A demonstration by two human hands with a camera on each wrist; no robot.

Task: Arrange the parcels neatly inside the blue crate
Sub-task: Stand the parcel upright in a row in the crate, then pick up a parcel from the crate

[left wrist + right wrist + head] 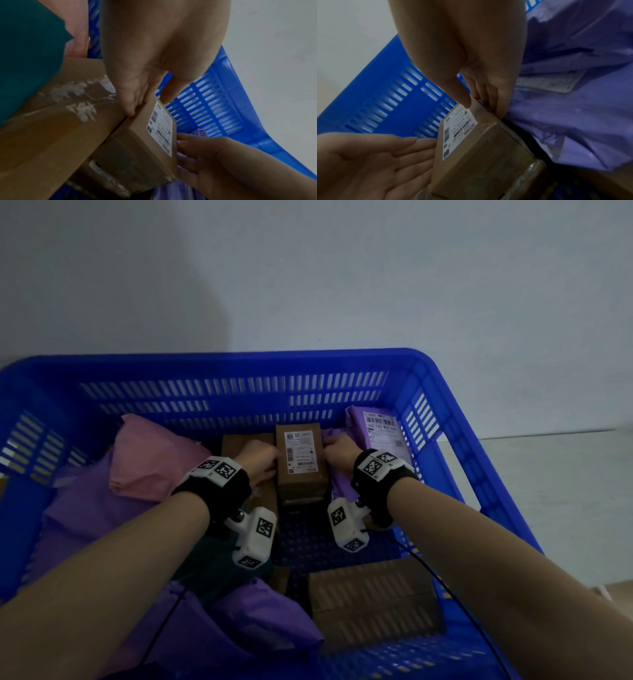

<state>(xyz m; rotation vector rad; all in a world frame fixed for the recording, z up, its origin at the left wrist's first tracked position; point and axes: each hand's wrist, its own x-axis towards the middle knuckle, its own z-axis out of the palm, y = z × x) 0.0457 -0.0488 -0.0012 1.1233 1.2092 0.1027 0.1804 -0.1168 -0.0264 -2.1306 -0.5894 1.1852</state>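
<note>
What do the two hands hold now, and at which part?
Both hold the labelled cardboard box: left hand on its left side, right hand on its right side.

White shipping label [299, 452] on brown box [301, 474]: barcodes, print too small to read. Label [382, 426] on purple mailer [376, 433]: barcode, digits roughly "160-160", rest blurred. Square black-white marker tags [219, 469] on wrist units.

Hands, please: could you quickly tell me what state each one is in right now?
Left hand: open, straight fingers pressing the labelled cardboard box.
Right hand: holding the same box.
</note>
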